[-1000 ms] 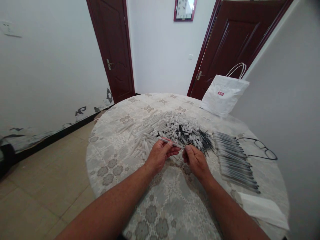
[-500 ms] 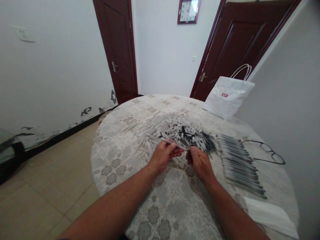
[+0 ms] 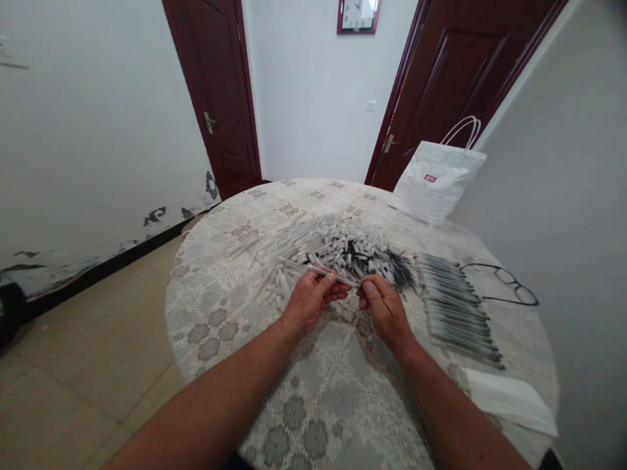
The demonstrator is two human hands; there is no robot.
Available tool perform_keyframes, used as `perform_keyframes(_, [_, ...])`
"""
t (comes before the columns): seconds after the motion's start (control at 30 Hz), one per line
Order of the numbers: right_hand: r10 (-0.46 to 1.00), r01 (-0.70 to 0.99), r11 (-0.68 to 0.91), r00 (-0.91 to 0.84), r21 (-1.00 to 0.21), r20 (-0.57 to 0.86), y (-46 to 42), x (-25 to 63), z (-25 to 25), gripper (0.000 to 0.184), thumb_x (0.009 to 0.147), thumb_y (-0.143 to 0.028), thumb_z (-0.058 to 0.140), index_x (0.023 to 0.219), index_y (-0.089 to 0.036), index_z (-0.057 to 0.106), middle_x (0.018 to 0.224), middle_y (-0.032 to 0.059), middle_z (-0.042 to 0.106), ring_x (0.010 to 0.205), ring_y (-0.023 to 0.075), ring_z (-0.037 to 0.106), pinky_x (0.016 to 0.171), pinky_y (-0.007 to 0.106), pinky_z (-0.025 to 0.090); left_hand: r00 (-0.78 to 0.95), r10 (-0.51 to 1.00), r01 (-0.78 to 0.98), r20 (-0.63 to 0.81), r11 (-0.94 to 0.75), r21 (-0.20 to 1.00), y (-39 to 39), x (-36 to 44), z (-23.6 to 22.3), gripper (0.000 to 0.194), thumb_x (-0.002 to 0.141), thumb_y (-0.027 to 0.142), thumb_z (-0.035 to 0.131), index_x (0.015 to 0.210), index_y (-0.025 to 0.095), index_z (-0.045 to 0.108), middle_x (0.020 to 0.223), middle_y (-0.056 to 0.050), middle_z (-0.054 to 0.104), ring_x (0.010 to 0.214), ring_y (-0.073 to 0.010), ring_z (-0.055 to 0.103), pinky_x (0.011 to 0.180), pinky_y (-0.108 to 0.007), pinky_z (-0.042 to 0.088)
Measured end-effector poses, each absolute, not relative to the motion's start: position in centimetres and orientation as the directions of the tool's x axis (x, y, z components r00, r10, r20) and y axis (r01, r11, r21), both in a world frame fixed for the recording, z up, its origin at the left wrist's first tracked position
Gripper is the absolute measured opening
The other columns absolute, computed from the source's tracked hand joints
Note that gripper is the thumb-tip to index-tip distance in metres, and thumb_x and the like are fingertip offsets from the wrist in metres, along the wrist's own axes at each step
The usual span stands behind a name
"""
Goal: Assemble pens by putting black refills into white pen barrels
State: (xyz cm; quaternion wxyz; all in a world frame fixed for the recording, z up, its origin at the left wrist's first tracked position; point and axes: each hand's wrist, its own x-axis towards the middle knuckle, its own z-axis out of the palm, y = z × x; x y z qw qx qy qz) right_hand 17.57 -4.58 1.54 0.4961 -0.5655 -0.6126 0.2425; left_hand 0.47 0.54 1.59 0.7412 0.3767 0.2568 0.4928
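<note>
Left hand (image 3: 308, 299) pinched a slim translucent tube (image 3: 347, 281) between thumb and fingers, and the right hand (image 3: 385, 305) had its fingertips pressed at the tube's other end; I couldn't tell whether a smaller part sat inside that grip. They held it over the near edge of a loose heap of white tubes (image 3: 296, 248), so my room was tightest ahead. Nearer the wearer, I had lacy tablecloth (image 3: 337, 365) between the forearms (image 3: 215, 398); rightward, a narrow gap ran to a row of dark-ended rods (image 3: 455, 307). Eyeglasses (image 3: 504, 301) lay just beyond, a white sheet (image 3: 509, 398) below. The round counter (image 3: 176, 307) curved off above a tiled floor (image 3: 98, 365) on the left. A white bag (image 3: 435, 189) stood at the far right, before a dark red panelled door (image 3: 455, 72). Thin black pieces (image 3: 401, 271) bristled from the heap's right side.
</note>
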Motion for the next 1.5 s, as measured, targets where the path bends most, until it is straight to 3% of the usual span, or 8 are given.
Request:
perform_keyframes(0.13, [0.933,0.506,0.251,0.101,-0.826,0.345,-4.7,17.6,1.8,0.025,0.098,-0.044,0.05,0.089,-0.022,0.059,0.067,-0.0018,0.061,0.062,0.0148,0.057,0.06,0.026,0.042,0.371,0.928,-0.545,-0.014,0.23,0.806,0.5,0.5,1.7,0.031,0.081,0.032,0.076,0.098,0.018,0.055,0.089,-0.005,0.074,0.083,-0.0206,0.074,0.083,-0.038,0.058])
perform_keyframes(0.4, [0.956,0.449,0.205,0.1,-0.87,0.276,-4.5,17.9,1.7,0.046,0.102,-0.052,0.037,0.072,-0.021,0.054,0.062,-0.001,0.057,0.052,0.013,0.054,0.052,0.025,0.04,0.385,0.923,-0.527,-0.011,0.229,0.818,0.4,0.5,1.8,0.029,0.081,0.032,0.077,0.096,0.016,0.058,0.089,-0.007,0.075,0.084,-0.0207,0.074,0.083,-0.037,0.058])
perform_keyframes(0.67, [0.959,0.491,0.24,0.017,-0.837,0.284,-4.7,19.2,2.8,0.029,0.098,-0.043,0.049,0.08,-0.021,0.057,0.065,-0.0019,0.06,0.058,0.0125,0.053,0.056,0.023,0.041,0.363,0.932,-0.541,0.022,0.191,0.819,0.7,0.6,1.4,0.032,0.079,0.034,0.079,0.097,0.017,0.06,0.088,-0.005,0.075,0.083,-0.0207,0.074,0.085,-0.04,0.059])
perform_keyframes(0.9, [0.986,0.295,0.169,-0.041,-0.941,0.164,-4.7,19.2,3.1,0.038,0.099,-0.048,0.043,0.075,-0.021,0.053,0.059,-0.0018,0.056,0.05,0.0124,0.051,0.049,0.024,0.041,0.384,0.923,-0.497,0.007,0.2,0.844,0.6,0.5,1.6,0.035,0.077,0.039,0.08,0.097,0.017,0.06,0.085,-0.006,0.075,0.079,-0.0203,0.074,0.078,-0.037,0.059])
perform_keyframes(1.0, [0.978,0.292,0.187,0.032,-0.938,0.205,-4.8,20.7,4.0,0.039,0.098,-0.052,0.044,0.081,-0.02,0.057,0.065,0.0001,0.06,0.052,0.0125,0.054,0.049,0.024,0.043,0.365,0.931,-0.446,0.013,0.163,0.88,0.5,0.4,1.9,0.036,0.078,0.043,0.078,0.097,0.017,0.061,0.086,-0.006,0.075,0.077,-0.0208,0.073,0.074,-0.036,0.059])
perform_keyframes(1.13, [0.938,0.383,0.234,0.153,-0.894,0.311,-5.2,22.7,5.2,0.03,0.095,-0.048,0.052,0.095,-0.02,0.062,0.08,0.0022,0.067,0.059,0.0131,0.058,0.051,0.023,0.043,0.343,0.936,-0.264,0.08,0.015,0.965,0.3,0.5,2.3,0.033,0.081,0.044,0.074,0.095,0.016,0.065,0.083,-0.007,0.074,0.072,-0.0193,0.071,0.064,-0.03,0.056])
perform_keyframes(1.37, [0.916,0.661,0.396,-0.234,-0.638,0.326,-5.8,21.5,5.8,0.018,0.093,-0.033,0.06,0.091,-0.02,0.072,0.083,0.0022,0.07,0.076,0.0144,0.061,0.07,0.026,0.044,0.429,0.889,-0.049,0.16,-0.154,0.987,-0.6,1.3,2.1,0.022,0.084,0.037,0.071,0.092,0.018,0.068,0.071,-0.001,0.068,0.064,-0.0147,0.064,0.057,-0.024,0.047])
perform_keyframes(1.5, [0.922,0.675,0.387,-0.285,-0.628,0.262,-6.1,21.8,6.3,0.015,0.091,-0.031,0.061,0.092,-0.021,0.072,0.082,0.0015,0.069,0.074,0.0143,0.061,0.068,0.025,0.043,0.466,0.872,-0.013,0.147,-0.16,0.987,-1.1,1.9,1.9,0.021,0.085,0.037,0.07,0.093,0.017,0.069,0.073,-0.001,0.069,0.066,-0.0147,0.063,0.062,-0.025,0.049])
